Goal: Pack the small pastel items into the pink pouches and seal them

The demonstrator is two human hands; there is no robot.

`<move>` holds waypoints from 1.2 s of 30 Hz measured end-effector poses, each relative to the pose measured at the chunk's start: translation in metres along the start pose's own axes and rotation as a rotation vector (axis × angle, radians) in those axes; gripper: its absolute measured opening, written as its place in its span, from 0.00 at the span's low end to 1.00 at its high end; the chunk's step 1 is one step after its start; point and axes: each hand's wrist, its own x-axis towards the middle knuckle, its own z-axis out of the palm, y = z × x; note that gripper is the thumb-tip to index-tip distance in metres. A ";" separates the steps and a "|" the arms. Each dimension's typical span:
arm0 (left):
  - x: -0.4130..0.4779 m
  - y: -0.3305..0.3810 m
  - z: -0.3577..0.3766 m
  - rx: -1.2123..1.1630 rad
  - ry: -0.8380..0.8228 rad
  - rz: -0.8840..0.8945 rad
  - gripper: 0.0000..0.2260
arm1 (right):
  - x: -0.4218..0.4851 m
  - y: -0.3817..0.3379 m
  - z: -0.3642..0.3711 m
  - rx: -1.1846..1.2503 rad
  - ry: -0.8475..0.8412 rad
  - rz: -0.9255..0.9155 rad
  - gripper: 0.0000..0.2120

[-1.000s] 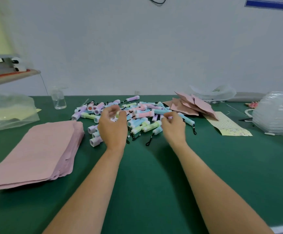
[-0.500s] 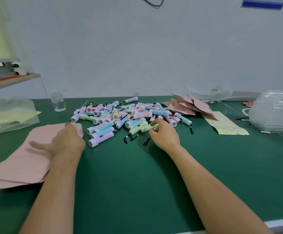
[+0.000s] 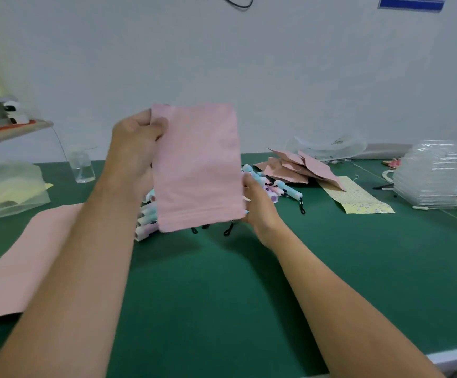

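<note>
Green table (image 3: 222,296), pink pouch (image 3: 197,165), wht wall (image 3: 303,77)

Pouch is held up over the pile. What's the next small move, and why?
Probably open the mouth of the pink pouch: the left hand pinches its upper left edge, the right hand meets its lower right edge, it looks flat, and the pastel items lie on the table behind.

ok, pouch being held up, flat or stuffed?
Flat: the pouch hangs smooth, no bulge, left hand pinching its upper corner, right hand holding its lower edge. Mouth open or not: cannot tell.
</note>
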 end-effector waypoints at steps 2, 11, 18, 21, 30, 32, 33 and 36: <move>0.010 -0.015 0.012 -0.095 0.191 -0.017 0.15 | -0.002 -0.004 -0.007 0.197 -0.101 0.019 0.28; 0.000 -0.130 0.021 0.048 0.590 0.014 0.11 | 0.004 -0.003 -0.009 -0.013 -0.067 -0.023 0.28; -0.003 -0.149 0.006 0.129 0.604 0.024 0.14 | 0.004 0.007 -0.021 -0.066 -0.392 0.157 0.10; -0.011 -0.158 0.002 0.098 0.571 0.072 0.22 | 0.004 0.010 -0.021 -0.108 -0.318 0.136 0.12; -0.033 -0.159 0.020 0.529 0.133 0.350 0.18 | 0.005 0.003 -0.016 -0.445 0.100 -0.266 0.15; -0.039 -0.157 0.027 0.496 -0.028 0.353 0.14 | 0.002 0.003 -0.012 -0.502 0.106 -0.333 0.16; -0.041 -0.156 0.030 0.498 -0.074 0.379 0.12 | 0.002 0.003 -0.011 -0.517 0.112 -0.364 0.15; -0.046 -0.155 0.032 0.487 -0.142 0.406 0.08 | 0.003 0.003 -0.011 -0.549 0.186 -0.443 0.17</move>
